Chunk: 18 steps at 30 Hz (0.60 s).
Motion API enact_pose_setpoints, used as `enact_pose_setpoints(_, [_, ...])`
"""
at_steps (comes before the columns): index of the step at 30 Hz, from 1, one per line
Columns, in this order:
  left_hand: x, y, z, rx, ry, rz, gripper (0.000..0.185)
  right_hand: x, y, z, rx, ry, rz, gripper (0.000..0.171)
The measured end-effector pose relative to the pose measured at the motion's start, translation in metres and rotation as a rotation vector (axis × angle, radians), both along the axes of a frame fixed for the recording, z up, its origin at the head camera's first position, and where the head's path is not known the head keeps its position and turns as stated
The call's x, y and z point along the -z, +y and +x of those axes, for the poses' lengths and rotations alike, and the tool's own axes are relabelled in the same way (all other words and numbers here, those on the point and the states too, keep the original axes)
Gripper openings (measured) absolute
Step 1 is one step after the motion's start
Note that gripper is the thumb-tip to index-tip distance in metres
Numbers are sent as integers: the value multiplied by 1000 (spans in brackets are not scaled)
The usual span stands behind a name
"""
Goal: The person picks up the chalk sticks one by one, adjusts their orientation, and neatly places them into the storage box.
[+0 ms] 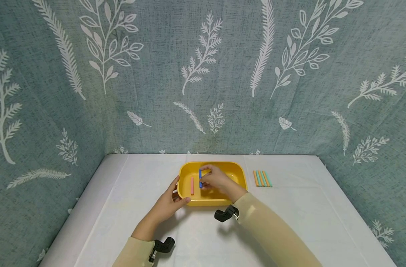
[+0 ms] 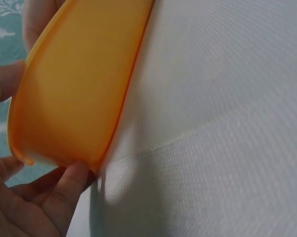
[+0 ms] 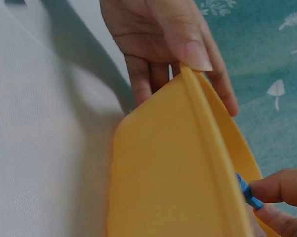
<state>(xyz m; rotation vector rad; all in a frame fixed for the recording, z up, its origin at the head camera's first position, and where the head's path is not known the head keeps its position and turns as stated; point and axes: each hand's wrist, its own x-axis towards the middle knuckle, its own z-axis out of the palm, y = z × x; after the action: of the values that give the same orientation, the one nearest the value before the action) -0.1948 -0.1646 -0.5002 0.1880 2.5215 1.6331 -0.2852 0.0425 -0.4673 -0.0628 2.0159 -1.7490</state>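
Note:
A yellow rectangular tub [image 1: 206, 203] sits on the white-covered table in the head view. My left hand [image 1: 167, 205] grips its left end, thumb over the near rim and fingers along the outer wall, as the left wrist view of the tub [image 2: 74, 89] also shows. Inside the tub, my right hand [image 1: 218, 178] pinches a slim blue stick [image 1: 200, 174] between thumb and fingers. To its left a pink stick [image 1: 192, 186] lies on the tub's floor, about parallel to it. Whether the blue stick [image 3: 247, 191] touches the floor, I cannot tell.
Right of the tub, several orange and green sticks [image 1: 262, 178] lie side by side on the white cloth [image 1: 296, 207]. A patterned green curtain [image 1: 163, 92] stands behind the table and along both sides. Small black devices are strapped at both wrists.

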Motion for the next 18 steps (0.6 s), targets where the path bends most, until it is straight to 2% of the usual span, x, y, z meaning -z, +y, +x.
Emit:
enact_pose_setpoints(13, [-2,0,1,0,5,-7,95,16,-14,-3,3,15,128,43])
enact_pose_setpoints(18, [-2,0,1,2,5,-2,95,17,-16,-1,15,27,178,41])
